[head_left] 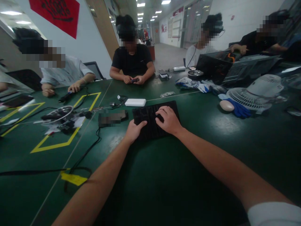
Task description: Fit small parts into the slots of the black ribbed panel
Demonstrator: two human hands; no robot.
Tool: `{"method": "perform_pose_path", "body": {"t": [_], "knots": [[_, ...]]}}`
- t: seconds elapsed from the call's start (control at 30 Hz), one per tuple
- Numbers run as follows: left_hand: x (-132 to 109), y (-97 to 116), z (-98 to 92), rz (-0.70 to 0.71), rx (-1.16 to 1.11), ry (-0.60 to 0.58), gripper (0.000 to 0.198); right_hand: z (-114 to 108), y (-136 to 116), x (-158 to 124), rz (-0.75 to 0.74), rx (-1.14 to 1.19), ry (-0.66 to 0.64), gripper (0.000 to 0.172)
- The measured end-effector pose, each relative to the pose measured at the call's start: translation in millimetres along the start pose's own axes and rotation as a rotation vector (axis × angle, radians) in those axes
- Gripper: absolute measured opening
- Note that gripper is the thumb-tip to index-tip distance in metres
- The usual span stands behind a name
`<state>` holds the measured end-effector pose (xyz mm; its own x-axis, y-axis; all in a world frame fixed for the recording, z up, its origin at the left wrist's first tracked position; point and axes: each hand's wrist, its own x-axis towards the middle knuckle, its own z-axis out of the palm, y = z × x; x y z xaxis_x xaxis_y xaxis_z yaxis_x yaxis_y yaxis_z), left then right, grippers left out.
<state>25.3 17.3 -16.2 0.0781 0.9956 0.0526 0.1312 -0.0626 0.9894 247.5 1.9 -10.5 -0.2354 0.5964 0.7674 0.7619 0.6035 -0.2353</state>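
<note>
Black case [150,121] lay flat on counter [150,175] before us; our left grip [134,130] clamped its left edge, likely for steadiness; right grip [169,121] curled on top, whether pinching anything we couldn't tell.

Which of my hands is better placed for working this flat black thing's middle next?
Probably your right hand: its fingers reach near the middle, while your left hand grips the left edge of the flat black thing.
</note>
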Motion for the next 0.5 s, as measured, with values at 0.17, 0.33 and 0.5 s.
{"method": "perform_pose_path", "body": {"t": [0.17, 0.33, 0.5], "knots": [[-2.0, 1.1, -0.7, 0.032, 0.016, -0.036, 0.052, -1.3, 0.1, -1.2, -0.009, 0.005, 0.017, 0.014], [-2.4, -0.4, -0.2, 0.031, 0.004, -0.062, 0.051, -2.0, 0.1, -1.3, 0.034, 0.044, 0.009, 0.013], [-2.5, -2.4, -0.3, 0.044, 0.019, -0.045, 0.052, -2.8, -0.4, -1.0, 0.031, 0.060, 0.004, 0.013]]}}
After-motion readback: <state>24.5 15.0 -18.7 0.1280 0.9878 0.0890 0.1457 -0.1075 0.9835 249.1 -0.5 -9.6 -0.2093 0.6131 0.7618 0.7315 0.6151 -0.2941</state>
